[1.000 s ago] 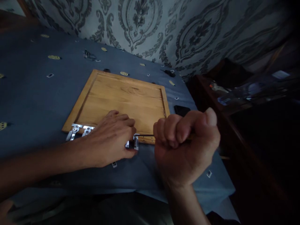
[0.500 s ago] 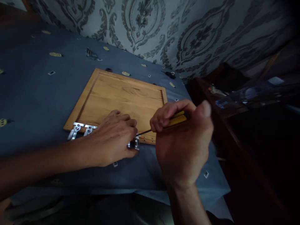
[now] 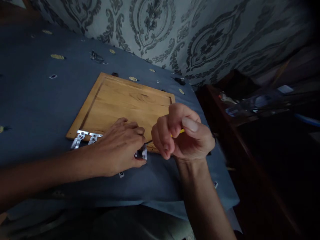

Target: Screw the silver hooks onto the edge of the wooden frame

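Observation:
A wooden panel (image 3: 130, 103) with a raised frame lies on the blue cloth. Along its near edge, two metal hinges (image 3: 80, 136) sit at the left corner. My left hand (image 3: 122, 146) rests over the near edge, fingers curled around another metal hinge (image 3: 144, 152), partly hidden beneath them. My right hand (image 3: 181, 133) is closed round a screwdriver (image 3: 182, 131); a bit of yellow handle shows between the fingers, and its dark shaft reaches the hinge at my left fingertips.
Behind the panel, a dark small object (image 3: 180, 80) and a clear-and-dark item (image 3: 96, 56) lie on the cloth. A patterned curtain (image 3: 152, 26) hangs behind. At the right, a dark wooden ledge (image 3: 220, 110) stands beside clear plastic items (image 3: 260, 101).
My right hand has rolled over on the screwdriver, so the thumb now faces me and less of the yellow handle shows. My left hand keeps its place at the hinge.

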`<state>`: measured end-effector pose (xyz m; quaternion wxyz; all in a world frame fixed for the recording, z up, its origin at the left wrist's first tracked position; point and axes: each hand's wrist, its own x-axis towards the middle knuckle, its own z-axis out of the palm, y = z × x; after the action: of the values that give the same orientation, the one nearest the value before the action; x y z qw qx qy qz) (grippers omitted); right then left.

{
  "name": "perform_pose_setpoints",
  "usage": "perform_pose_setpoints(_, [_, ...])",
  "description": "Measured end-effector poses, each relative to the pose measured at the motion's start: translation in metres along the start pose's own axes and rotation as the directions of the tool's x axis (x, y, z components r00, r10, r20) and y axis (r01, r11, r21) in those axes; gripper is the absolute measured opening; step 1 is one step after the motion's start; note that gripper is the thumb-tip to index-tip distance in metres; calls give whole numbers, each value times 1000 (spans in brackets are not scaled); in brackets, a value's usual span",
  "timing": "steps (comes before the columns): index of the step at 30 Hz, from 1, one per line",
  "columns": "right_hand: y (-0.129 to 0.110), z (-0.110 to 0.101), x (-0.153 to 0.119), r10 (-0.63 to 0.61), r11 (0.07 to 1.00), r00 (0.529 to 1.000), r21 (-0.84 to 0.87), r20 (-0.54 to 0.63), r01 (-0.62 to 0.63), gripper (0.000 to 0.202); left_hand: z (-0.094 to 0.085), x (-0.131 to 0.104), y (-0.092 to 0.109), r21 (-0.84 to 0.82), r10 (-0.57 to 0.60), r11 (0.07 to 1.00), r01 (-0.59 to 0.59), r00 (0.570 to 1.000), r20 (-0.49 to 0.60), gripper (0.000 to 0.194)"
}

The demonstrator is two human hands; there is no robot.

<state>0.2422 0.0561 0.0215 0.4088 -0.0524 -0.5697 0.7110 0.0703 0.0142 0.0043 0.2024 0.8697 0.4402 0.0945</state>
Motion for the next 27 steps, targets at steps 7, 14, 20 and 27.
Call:
perform_pose_setpoints(7, [-3, 5, 14, 104, 990, 991, -87, -88, -112, 45, 1, 0, 0, 34, -4, 999, 4, 1000, 3, 21])
perform_pose_setpoints(14, [15, 45, 10, -259, 945, 755, -319, -603, 69, 44, -2, 1, 3, 38, -26, 999, 26, 999, 25, 19])
perform_pose_setpoints(20, [30, 62, 5, -496, 841, 524, -533, -692, 91, 36, 1, -2, 0, 0, 1, 1000, -1, 999, -35, 15])
perform_pose_setpoints(27, [21, 59, 1, -392, 894, 616, -441, -683, 80, 34, 2, -2, -1, 9, 5, 1000, -5, 1000, 1, 13])
